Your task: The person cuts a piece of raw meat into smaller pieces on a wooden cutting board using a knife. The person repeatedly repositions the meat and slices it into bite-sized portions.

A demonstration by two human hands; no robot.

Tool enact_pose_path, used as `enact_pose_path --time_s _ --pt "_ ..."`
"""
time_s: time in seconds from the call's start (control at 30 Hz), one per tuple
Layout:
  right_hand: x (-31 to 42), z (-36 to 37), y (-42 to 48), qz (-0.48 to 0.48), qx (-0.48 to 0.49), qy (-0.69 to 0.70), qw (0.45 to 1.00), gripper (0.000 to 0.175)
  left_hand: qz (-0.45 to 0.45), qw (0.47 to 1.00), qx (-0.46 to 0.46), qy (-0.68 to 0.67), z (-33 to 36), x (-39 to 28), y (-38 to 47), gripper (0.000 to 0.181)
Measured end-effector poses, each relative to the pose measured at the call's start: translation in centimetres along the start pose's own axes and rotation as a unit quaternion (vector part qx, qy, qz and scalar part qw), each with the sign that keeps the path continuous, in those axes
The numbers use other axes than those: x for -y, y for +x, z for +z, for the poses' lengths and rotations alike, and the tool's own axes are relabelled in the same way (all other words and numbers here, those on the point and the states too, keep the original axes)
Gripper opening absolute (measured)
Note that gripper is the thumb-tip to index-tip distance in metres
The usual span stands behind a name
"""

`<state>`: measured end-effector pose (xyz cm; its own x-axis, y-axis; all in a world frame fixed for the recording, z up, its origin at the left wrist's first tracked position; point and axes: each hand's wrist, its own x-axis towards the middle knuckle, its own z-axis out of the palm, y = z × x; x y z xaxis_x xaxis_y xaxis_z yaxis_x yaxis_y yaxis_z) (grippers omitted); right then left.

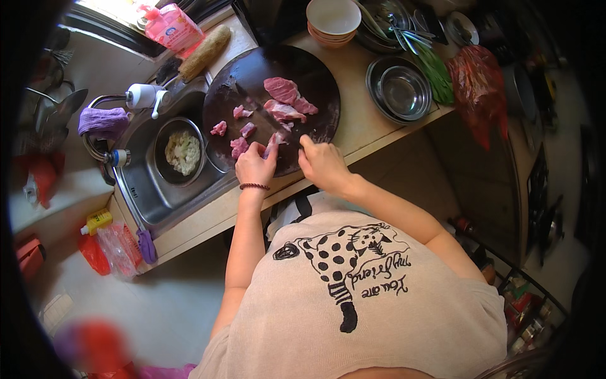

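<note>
Pieces of raw meat lie on a round dark cutting board (317, 61). At the board's near edge, my left hand (256, 163) pinches a strip of raw meat (274, 143) between thumb and fingers. My right hand (325, 163) is closed around the dark handle of a knife (301, 146); its blade blends into the board and is hard to make out. Beyond my hands lies a larger slab of meat (282, 90), with another cut piece (283, 111) touching it. Several small chunks (240, 112) are spread over the board's left side.
A steel sink (147, 203) on the left holds a bowl (158, 163) of pale food under a faucet (142, 96). Behind stand a pink pump bottle (175, 31) and a loofah (206, 53). Stacked bowls (334, 19), steel basins (400, 90) and a red plastic bag (478, 85) are right.
</note>
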<state>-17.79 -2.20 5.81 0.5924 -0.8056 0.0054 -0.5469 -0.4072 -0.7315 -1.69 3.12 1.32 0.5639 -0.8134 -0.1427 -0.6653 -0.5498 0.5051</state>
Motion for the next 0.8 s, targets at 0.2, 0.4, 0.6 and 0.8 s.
enact_pose_path --time_s 0.2,0.4,0.6,0.8 --pt "0.5 1.1 -2.5 0.049 0.031 -0.028 0.998 0.013 0.043 0.999 -0.027 0.015 0.5 -0.6 0.5 0.025" --pt "0.7 0.9 -3.9 0.077 0.049 -0.040 0.995 0.012 0.043 0.998 -0.024 -0.036 1.3 -0.3 0.6 0.025" --pt "1.1 2.8 -1.9 0.053 0.034 -0.095 0.993 0.015 0.060 0.990 -0.003 -0.125 2.3 0.4 0.0 0.019" --pt "1.5 5.0 2.6 0.026 -0.012 -0.103 0.994 0.014 -0.061 0.927 0.105 -0.354 1.8 2.2 -0.9 0.020"
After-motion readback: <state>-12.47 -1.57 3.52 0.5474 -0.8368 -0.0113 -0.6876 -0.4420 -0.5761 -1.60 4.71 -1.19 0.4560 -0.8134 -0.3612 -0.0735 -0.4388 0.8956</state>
